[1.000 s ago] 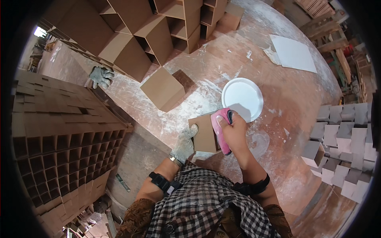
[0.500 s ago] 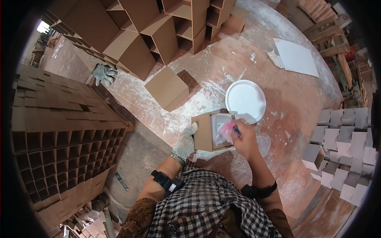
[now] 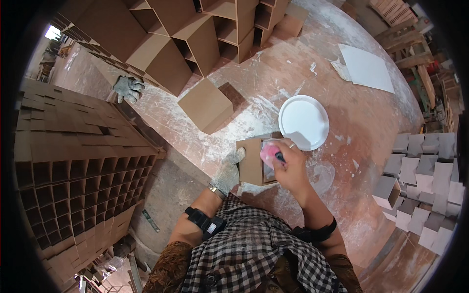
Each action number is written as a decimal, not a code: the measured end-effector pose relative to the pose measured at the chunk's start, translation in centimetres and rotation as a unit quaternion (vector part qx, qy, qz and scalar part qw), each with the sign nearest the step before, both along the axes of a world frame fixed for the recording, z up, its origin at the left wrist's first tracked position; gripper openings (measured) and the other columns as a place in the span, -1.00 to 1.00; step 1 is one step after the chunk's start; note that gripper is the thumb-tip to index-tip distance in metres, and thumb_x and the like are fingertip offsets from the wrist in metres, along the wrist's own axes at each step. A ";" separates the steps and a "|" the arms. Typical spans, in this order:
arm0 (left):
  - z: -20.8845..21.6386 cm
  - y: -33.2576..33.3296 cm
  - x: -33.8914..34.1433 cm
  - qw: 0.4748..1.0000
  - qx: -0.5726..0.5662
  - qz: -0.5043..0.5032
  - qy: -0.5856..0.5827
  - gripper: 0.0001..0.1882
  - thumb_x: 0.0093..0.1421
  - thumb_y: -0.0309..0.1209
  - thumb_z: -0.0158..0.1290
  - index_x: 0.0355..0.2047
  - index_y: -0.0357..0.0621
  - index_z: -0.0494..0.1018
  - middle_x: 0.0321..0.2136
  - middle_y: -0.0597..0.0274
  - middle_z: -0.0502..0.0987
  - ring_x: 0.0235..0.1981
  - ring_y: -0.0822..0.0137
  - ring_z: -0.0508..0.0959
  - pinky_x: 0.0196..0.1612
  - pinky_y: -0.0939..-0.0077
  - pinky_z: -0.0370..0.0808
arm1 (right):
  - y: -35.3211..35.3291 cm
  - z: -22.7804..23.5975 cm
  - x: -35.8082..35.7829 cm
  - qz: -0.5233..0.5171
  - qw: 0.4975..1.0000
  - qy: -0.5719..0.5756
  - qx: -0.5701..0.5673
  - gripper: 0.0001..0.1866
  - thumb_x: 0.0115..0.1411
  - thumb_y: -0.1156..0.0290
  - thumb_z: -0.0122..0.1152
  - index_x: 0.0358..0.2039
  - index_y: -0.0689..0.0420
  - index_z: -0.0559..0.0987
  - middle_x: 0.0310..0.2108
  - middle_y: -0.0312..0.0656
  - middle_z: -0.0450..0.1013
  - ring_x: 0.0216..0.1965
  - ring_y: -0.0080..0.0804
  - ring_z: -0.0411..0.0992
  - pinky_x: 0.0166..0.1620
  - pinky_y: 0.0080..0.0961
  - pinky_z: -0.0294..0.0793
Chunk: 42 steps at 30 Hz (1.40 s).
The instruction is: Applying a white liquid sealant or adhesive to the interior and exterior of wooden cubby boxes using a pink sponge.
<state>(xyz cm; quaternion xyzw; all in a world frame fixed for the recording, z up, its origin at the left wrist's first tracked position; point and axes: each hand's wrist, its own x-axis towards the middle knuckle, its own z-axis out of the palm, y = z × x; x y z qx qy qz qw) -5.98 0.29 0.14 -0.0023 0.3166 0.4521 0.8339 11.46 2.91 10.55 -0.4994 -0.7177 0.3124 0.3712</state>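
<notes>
A brown board box (image 3: pixel 250 161) lies on the work table in front of me, its open end turned to the right with white showing inside. My left hand (image 3: pixel 228 171), in a dusty pale glove, grips the box's left side, thumb on top. In my bare right hand (image 3: pixel 291 165) is a pink tool with a dark end (image 3: pixel 271 155); its exact kind is hard to make out. That tool is at the box's whitened opening, and my hand hides part of it. Just beyond the hand lies a round, shallow white lid or tray (image 3: pixel 303 122).
A single brown box (image 3: pixel 206 106) stands farther off, before a tall stack of open boxes (image 3: pixel 161 63). At left is a pile of brown boxes (image 3: pixel 88 190); white-faced boxes (image 3: pixel 415 190) pile up at right. A spare glove (image 3: pixel 128 89) and a white sheet (image 3: pixel 367 68) lie farther away.
My right hand has shifted slightly left and up with the pink tool, over the box's opening. My left hand stays on the box.
</notes>
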 end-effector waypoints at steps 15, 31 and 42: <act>1.0 0.8 -0.6 1.000 0.002 0.018 -0.011 -0.58 0.15 -0.33 -0.01 -0.01 -0.29 0.28 -0.10 0.04 0.41 -0.11 0.21 0.44 0.01 0.32 0.40 | -1.8 1.6 5.5 0.278 0.918 -0.268 0.091 -0.62 -0.24 0.52 0.11 -0.28 0.06 0.50 -0.27 -0.33 0.38 -0.27 -0.33 0.28 -0.23 -0.38 0.21; -2.2 -6.0 -1.6 0.983 0.131 0.025 0.129 -0.39 -0.07 -0.30 0.24 -0.02 -0.23 0.28 -0.12 0.22 0.43 -0.09 0.36 0.42 -0.01 0.47 0.38 | -4.5 -2.8 4.0 0.022 0.994 -0.041 0.097 -0.50 -0.35 0.66 0.01 -0.25 0.15 0.49 -0.33 -0.09 0.38 -0.36 -0.09 0.34 -0.33 -0.26 0.34; 2.0 -0.1 -2.0 0.982 0.121 0.077 0.126 -0.67 0.03 -0.37 0.16 -0.21 -0.22 0.39 -0.28 0.25 0.48 -0.25 0.41 0.47 -0.14 0.51 0.44 | -2.2 -1.3 1.0 -0.129 0.989 0.032 -0.071 -0.65 -0.14 0.65 0.09 -0.23 0.24 0.46 -0.32 0.01 0.39 -0.33 -0.08 0.40 -0.25 -0.36 0.38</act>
